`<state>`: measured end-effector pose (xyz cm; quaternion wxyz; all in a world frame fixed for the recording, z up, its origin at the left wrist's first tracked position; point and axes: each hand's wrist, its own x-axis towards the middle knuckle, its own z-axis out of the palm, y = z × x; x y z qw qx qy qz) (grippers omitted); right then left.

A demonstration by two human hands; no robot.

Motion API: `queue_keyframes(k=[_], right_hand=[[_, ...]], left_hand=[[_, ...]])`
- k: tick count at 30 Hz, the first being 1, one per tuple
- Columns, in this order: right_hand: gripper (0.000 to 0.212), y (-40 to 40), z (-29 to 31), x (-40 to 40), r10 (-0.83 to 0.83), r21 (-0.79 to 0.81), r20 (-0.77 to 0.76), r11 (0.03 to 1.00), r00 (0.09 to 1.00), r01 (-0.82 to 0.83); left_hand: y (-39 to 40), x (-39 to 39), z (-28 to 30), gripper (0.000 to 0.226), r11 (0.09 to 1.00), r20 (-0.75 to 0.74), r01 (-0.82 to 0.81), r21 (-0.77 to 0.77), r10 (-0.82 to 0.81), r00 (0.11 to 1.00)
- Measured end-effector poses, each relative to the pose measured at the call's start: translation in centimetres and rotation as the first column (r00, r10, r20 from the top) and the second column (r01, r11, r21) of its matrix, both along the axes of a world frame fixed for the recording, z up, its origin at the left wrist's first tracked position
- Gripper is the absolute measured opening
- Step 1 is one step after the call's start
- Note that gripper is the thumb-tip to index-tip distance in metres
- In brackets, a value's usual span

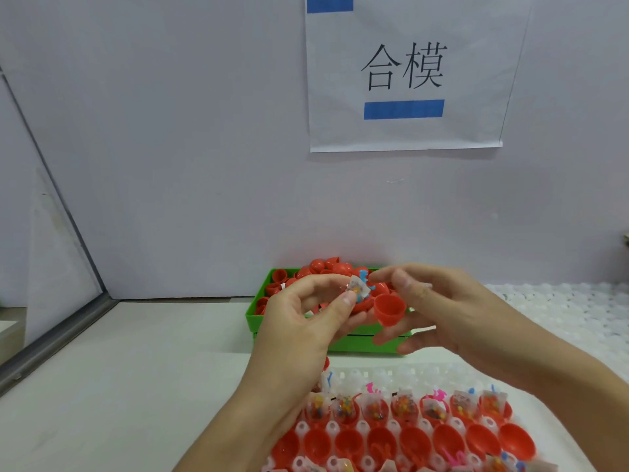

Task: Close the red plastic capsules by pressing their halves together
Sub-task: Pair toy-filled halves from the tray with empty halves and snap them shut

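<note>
My left hand (pixel 306 311) holds a red capsule half (pixel 362 303) with a small printed packet and a blue toy piece (pixel 360 287) sticking out of it. My right hand (pixel 439 311) pinches an empty red cap half (pixel 389 310), its open mouth tilted up and to the left. The two halves are close together, just above the green bin (pixel 357 344). A white holder tray (pixel 381 373) near me carries rows of red capsule halves (pixel 413 441), some holding packets (pixel 374 408).
The green bin at the back holds several loose red caps (pixel 318 267). A stack of white trays (pixel 561 311) lies at the right. A paper sign (pixel 405 73) hangs on the wall. A metal rail (pixel 58 345) edges the table at the left.
</note>
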<state>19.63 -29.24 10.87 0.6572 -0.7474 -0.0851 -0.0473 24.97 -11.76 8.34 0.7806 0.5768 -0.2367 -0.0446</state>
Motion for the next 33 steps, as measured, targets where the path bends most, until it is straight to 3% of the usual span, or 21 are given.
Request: queue_keyframes(k=[2,5,12,18,25,33], right_hand=[[0.037,-0.4,0.1,-0.1,0.035,0.013,-0.011,0.999,0.999,-0.035],[0.033,-0.6,0.2,0.0,-0.055,-0.008,0.027,0.998,0.998,0.055],[0.021,-0.2,0.6,0.0,-0.147,-0.137,0.111,0.977,0.983,0.161],[0.032,0.0,0.8,-0.3,-0.143,-0.249,0.16,0.952,0.977,0.18],[0.033,0.3,1.0,-0.4,-0.191,-0.254,0.216,0.936,0.958,0.244],[0.024,0.7,0.9,-0.6,-0.18,-0.304,0.304,0.912,0.935,0.275]], left_hand=[[0.1,0.1,-0.1,0.009,1.0,-0.012,-0.03,0.006,0.03,0.999],[0.1,0.1,-0.1,0.008,0.997,-0.002,-0.058,0.042,0.058,0.998],[0.2,-0.3,0.2,0.021,0.972,0.168,-0.13,0.196,0.097,0.981],[0.1,-0.6,0.3,0.028,0.948,0.275,-0.133,0.288,0.05,0.96],[0.1,-1.0,0.5,0.02,0.925,0.325,-0.196,0.326,0.085,0.942],[-0.3,-1.2,0.2,0.031,0.927,0.312,-0.247,0.283,0.155,0.937]])
